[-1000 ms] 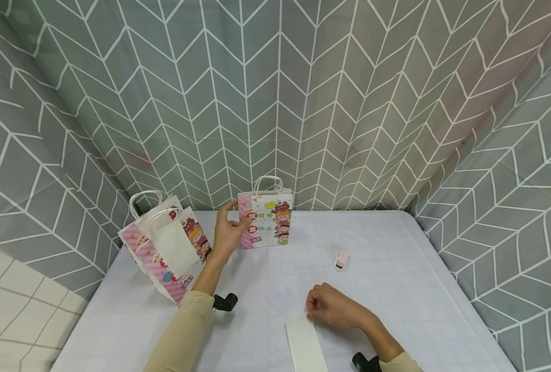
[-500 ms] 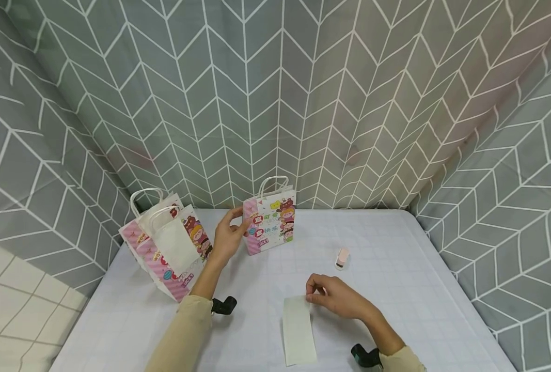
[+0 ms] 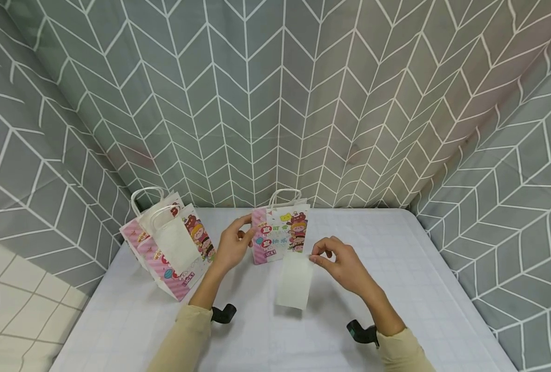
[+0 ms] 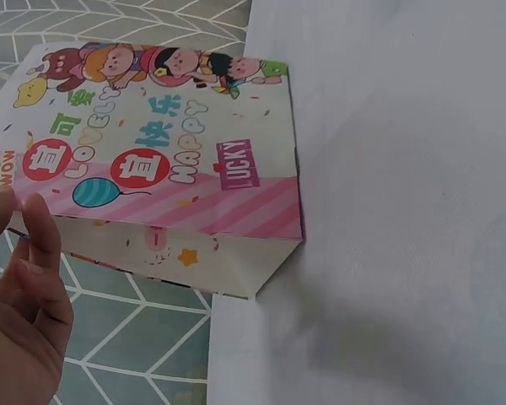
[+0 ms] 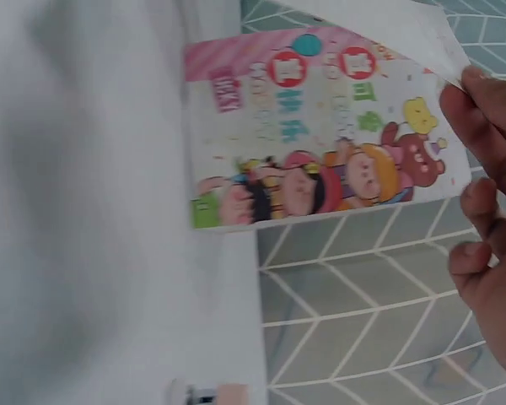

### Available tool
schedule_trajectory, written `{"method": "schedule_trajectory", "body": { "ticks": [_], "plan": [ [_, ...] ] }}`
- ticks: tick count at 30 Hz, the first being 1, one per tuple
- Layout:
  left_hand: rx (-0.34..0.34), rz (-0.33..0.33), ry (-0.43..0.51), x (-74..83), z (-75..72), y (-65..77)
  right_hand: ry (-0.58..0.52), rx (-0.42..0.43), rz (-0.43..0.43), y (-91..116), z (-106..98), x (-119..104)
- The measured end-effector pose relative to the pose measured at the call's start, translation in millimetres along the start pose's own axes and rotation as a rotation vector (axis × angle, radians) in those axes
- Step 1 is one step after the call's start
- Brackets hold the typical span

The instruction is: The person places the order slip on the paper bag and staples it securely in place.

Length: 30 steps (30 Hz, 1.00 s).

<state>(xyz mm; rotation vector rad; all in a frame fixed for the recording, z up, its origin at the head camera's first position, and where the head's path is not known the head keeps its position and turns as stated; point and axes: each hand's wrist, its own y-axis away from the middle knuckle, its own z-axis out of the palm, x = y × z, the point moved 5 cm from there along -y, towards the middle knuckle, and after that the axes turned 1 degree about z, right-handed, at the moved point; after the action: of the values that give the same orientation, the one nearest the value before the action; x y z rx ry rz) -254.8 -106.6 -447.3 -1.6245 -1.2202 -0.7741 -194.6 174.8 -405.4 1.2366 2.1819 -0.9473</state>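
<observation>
A small white-and-pink paper gift bag [image 3: 271, 235] with cartoon figures and twisted white handles stands toward the far edge of the table. My left hand [image 3: 234, 244] pinches its left side edge between thumb and fingers, also visible in the left wrist view. From my right hand [image 3: 345, 264] hangs a blank white strip of paper [image 3: 295, 285], pinched at its top right corner between thumb and forefinger. In the head view the strip overlaps the bag's lower front. The right wrist view has the paper's corner [image 5: 430, 38] at the fingertips, in front of the bag.
Two larger bags [image 3: 161, 243] of the same print lean together at the left, a white paper [image 3: 178, 245] on the front one. A small pink-and-white object [image 5: 219, 394] lies on the table [image 3: 387, 289]. A grey patterned curtain [image 3: 275, 103] rises behind.
My right hand has raised the paper strip and carried it forward toward the bag. My left hand has shifted the small bag rightward and nearer, turning it slightly.
</observation>
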Motion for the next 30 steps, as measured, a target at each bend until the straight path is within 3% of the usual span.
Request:
{"method": "schedule_trajectory", "body": {
  "ticks": [6,19,25,30],
  "plan": [
    [-0.058,0.040,-0.014,9.1,2.8,9.2,0.015,0.136,-0.069,-10.5,-11.3,-16.1],
    [-0.151,0.081,-0.050,26.0,8.2,33.1,0.057,0.286,-0.240,-16.3,-14.8,-34.2],
    [-0.158,0.080,-0.049,26.4,8.8,40.8,0.065,0.345,-0.202,-16.8,-14.2,-33.8],
    [-0.159,0.106,-0.079,26.0,6.6,44.9,0.039,0.343,-0.187,-18.4,-10.6,-31.0]
  ]
}}
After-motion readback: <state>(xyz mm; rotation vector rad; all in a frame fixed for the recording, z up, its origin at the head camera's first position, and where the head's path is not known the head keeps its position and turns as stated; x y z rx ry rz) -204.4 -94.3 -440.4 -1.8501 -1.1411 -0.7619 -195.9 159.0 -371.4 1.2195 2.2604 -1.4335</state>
